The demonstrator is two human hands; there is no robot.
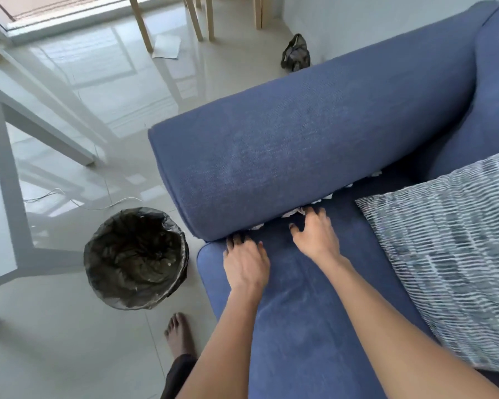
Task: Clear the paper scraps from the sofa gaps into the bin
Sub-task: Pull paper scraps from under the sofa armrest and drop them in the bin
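Crumpled white paper scraps point(293, 213) sit wedged in the seam between the rounded, woven blue sofa armrest point(300, 139) and the napped seat cushion point(300, 312). The left grip point(245, 262) lies palm down, fingertips dug into the seam's near end; whether it pinches anything, I cannot tell. The right grip point(314, 236) is spread open, fingertips touching the scraps. A round bin point(133, 211) with a crinkly black liner stands on glossy tiles beside the sofa.
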